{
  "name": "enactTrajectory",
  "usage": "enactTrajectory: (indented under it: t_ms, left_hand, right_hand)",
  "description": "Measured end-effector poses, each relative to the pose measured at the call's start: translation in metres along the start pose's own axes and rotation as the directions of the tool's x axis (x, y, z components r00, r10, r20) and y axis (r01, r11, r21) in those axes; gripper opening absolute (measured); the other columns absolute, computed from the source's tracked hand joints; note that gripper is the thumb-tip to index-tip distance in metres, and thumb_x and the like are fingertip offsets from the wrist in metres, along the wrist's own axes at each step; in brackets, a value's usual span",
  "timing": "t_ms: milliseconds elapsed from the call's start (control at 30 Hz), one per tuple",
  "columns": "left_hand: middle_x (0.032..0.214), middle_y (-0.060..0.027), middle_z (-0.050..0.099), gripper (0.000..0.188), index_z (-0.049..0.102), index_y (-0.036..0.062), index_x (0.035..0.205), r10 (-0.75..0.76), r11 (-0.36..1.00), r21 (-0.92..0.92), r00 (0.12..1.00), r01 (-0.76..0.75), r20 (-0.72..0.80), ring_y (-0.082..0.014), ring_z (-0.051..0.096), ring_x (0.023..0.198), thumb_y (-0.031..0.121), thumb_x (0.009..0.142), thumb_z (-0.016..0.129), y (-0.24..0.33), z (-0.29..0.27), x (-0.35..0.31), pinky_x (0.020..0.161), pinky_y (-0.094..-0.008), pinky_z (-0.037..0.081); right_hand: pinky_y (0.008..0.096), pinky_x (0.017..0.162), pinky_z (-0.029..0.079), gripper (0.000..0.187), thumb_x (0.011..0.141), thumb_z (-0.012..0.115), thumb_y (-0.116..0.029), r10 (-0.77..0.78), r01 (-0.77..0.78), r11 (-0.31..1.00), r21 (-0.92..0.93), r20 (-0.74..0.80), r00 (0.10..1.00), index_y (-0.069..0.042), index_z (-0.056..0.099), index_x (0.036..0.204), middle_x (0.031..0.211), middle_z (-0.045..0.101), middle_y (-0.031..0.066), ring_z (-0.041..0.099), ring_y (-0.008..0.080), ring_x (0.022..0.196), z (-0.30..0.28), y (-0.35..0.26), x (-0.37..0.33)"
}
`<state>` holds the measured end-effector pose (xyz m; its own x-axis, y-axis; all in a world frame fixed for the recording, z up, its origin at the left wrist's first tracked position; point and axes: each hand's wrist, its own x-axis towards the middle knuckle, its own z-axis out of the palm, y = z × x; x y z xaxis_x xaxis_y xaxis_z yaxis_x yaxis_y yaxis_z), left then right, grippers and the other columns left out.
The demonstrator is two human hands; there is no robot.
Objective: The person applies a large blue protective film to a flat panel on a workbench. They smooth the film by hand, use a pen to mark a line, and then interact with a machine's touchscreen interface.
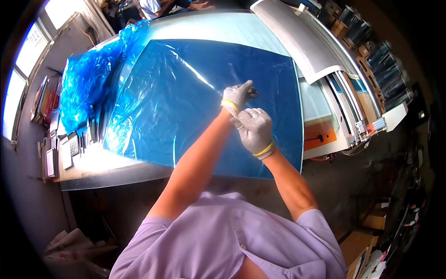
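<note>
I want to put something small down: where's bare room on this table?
The far strip of the table, behind the blue sheet and left of the grey cover, and the near-left corner, between the calculator and the sheet, look free. Crowded: the left side, with crumpled blue film.

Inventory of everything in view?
table: one, pale, centre
blue sheet: one, blue, on table
crumpled film: one heap, blue, table's left
calculator: one, grey, table's left edge
curved sheet: one, grey, upper right
board: one, orange, right
wrapped bundles: several, dark, right
cartons: several, brown, lower right
window panes: several, white, left
other person: one, pale top, top edge
shirt: one, lilac, bottom
forearms: two, bare, centre
left grip: one, grey glove, over sheet
right grip: one, grey glove, by left grip
</note>
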<state>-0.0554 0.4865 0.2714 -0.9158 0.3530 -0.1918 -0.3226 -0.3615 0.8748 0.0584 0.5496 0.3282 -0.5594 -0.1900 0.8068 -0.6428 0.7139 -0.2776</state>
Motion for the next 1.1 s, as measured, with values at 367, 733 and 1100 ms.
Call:
enactTrajectory:
  t_ms: [367,733,1100]
  left_hand:
    - [0.09,-0.0156,0.068,0.031,0.068,0.002,0.093,0.4,0.353,0.825,0.868,-0.442,0.294,-0.0251,0.065,0.086,0.03,0.085,0.056,0.046,-0.006,-0.033,0.077,-0.0328,0.049]
    - [0.091,-0.0054,0.061,0.032,0.057,0.0034,0.107,0.039,0.972,-0.224,0.987,-0.074,-0.157,-0.0141,0.06,0.082,0.027,0.086,0.064,0.026,-0.054,-0.078,0.076,-0.0313,0.05]
    - [0.072,-0.0164,0.064,0.04,0.065,-0.0014,0.089,-0.02,0.693,0.6,0.843,0.4,-0.538,-0.0296,0.064,0.072,0.038,0.079,0.062,-0.029,-0.234,-0.242,0.07,-0.0386,0.049]
  right_hand:
    - [0.0396,0.053,0.038,0.027,0.081,0.063,-0.017,-0.009,0.007,0.999,0.031,0.061,0.998,-0.004,0.049,0.062,0.059,0.046,0.0114,0.048,0.0315,0.057,0.007,-0.017,-0.009]
    - [0.0388,0.056,0.04,0.022,0.079,0.065,-0.015,0.131,-0.155,0.979,0.131,0.18,0.975,-0.002,0.049,0.072,0.064,0.046,0.0118,0.047,0.0321,0.061,0.036,-0.027,-0.056]
    - [0.0282,0.049,0.024,0.036,0.075,0.062,0.003,0.897,-0.937,0.316,0.147,0.275,0.345,-0.009,0.033,0.057,0.059,0.031,-0.0053,0.028,0.0064,0.056,-0.008,0.019,-0.224]
